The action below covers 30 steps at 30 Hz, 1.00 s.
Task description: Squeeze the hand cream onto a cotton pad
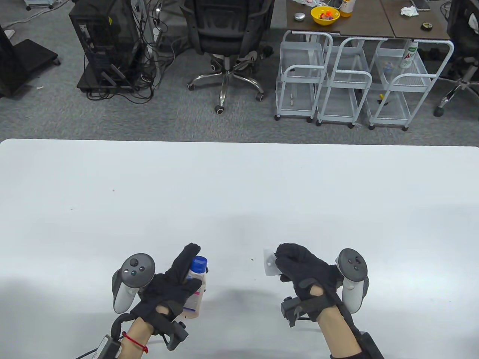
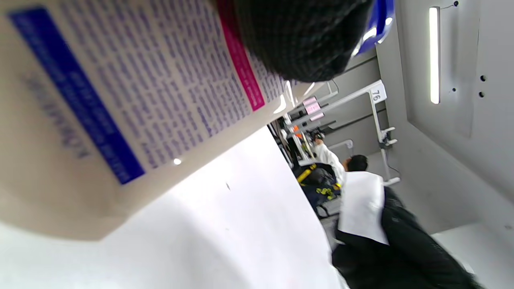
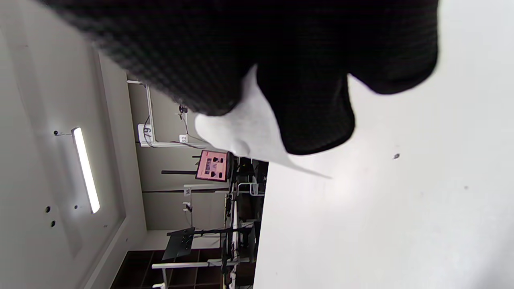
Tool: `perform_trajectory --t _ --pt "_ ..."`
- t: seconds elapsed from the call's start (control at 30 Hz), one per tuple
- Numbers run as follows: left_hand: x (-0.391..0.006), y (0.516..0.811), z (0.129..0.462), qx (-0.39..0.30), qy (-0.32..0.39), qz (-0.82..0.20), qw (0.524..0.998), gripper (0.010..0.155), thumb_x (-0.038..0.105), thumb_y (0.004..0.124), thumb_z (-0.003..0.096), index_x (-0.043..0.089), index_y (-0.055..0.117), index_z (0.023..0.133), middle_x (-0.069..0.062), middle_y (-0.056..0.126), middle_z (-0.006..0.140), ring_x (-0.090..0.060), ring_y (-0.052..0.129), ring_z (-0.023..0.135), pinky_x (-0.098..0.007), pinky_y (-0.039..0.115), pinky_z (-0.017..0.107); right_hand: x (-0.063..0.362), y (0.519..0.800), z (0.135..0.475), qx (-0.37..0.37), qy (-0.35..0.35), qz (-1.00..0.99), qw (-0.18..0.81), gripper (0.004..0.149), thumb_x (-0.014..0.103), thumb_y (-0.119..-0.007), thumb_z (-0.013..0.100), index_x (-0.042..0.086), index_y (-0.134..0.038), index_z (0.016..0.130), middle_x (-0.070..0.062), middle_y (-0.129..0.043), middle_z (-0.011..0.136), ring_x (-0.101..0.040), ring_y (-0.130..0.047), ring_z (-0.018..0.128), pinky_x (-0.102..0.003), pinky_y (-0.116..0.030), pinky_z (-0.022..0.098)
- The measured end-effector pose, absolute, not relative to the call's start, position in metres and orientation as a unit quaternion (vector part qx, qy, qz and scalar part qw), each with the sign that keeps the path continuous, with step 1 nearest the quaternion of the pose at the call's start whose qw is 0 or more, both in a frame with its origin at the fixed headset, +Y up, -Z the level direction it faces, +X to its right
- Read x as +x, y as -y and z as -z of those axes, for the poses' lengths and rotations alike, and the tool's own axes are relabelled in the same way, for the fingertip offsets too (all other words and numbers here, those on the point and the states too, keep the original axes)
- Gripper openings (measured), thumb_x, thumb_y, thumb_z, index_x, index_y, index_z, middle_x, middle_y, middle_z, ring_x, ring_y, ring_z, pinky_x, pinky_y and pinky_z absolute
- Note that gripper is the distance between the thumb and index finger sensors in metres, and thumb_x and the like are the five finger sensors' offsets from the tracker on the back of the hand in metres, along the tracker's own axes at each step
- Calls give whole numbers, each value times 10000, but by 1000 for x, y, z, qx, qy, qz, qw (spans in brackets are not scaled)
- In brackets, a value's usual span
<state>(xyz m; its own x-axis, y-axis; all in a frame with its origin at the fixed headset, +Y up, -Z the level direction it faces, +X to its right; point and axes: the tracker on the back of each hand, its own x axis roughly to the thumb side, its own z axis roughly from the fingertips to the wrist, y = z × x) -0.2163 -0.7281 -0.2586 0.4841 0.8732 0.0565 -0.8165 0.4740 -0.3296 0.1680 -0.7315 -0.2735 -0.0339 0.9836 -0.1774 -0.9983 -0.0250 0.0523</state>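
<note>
My left hand [image 1: 179,280] grips a beige hand cream bottle [image 1: 196,288] with a blue cap [image 1: 198,264] above the white table [image 1: 239,194], near its front edge. The bottle's printed label fills the left wrist view [image 2: 120,104]. My right hand [image 1: 299,267] pinches a white cotton pad [image 1: 269,263] to the right of the bottle, a short gap apart. A small spot shows on the pad. The pad also shows in the right wrist view [image 3: 249,132] between my gloved fingers [image 3: 313,112], and in the left wrist view [image 2: 361,208].
Beyond the table's far edge stand an office chair [image 1: 228,41], a computer tower with cables [image 1: 108,48] and white wire carts [image 1: 355,82]. A brown desk with a yellow bowl [image 1: 325,15] is behind them.
</note>
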Motion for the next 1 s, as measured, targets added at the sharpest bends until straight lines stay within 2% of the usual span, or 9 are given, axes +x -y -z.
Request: perform_trajectory --t 0.1,0.13,0.3,0.43,0.53,0.63,0.73,0.87,1.0 --pt "-219 726 260 -103 86 -457 879 762 389 853 352 339 501 1026 100 927 920 -100 1092 603 -393 883 505 173 730 279 -23 -90 -702 706 381 254 -964 395 210 -922 772 -54 -1064 663 -304 -1131 569 -499 -868 418" --pt "-221 726 261 -87 73 -449 886 726 404 859 342 246 601 1002 102 958 890 -95 1101 593 -384 892 494 176 729 281 -16 -90 -707 701 380 253 -961 396 212 -922 772 -55 -1062 666 -307 -1130 570 -500 -867 419" --pt "-236 726 263 -54 31 -420 905 622 463 841 330 291 769 924 94 1047 795 -102 1111 547 -395 896 474 197 731 291 -19 -91 -739 667 380 253 -956 400 206 -922 775 -60 -1063 665 -314 -1128 565 -504 -863 419" --pt "-235 728 263 -59 22 -403 913 621 494 837 323 292 804 909 93 1071 729 -102 1107 504 -402 889 467 215 738 299 -69 -83 -780 617 380 249 -955 400 196 -925 775 -73 -1063 663 -324 -1126 559 -511 -859 415" --pt "-232 732 263 -63 26 -365 928 601 512 865 292 299 860 853 120 1093 692 -88 1123 487 -394 900 465 223 748 306 -99 -96 -812 567 377 256 -953 401 206 -927 775 -65 -1063 666 -319 -1123 568 -506 -858 423" --pt "-231 736 265 -73 27 -342 937 587 529 871 275 311 890 819 128 1106 667 -80 1130 473 -391 904 462 226 758 310 -135 -124 -793 581 374 253 -952 406 204 -928 776 -73 -1061 670 -329 -1115 576 -510 -850 430" --pt "-229 738 266 -77 27 -334 939 582 560 870 266 314 911 793 142 1113 629 -73 1128 445 -391 904 459 227 763 314 -159 -119 -809 553 376 246 -952 406 193 -929 777 -81 -1060 670 -336 -1107 574 -516 -842 434" --pt "-226 740 266 -76 27 -321 944 588 573 850 278 325 896 809 149 1101 635 -65 1117 451 -393 896 471 225 765 319 -177 -105 -857 473 374 250 -952 405 202 -933 775 -75 -1063 672 -334 -1071 601 -519 -816 468" --pt "-222 746 267 -86 20 -301 950 563 486 838 317 373 845 868 134 1060 722 -104 1091 538 -418 868 511 224 761 319 -197 -49 -901 383 373 254 -949 407 211 -934 777 -73 -1069 673 -336 -1049 596 -529 -796 490"
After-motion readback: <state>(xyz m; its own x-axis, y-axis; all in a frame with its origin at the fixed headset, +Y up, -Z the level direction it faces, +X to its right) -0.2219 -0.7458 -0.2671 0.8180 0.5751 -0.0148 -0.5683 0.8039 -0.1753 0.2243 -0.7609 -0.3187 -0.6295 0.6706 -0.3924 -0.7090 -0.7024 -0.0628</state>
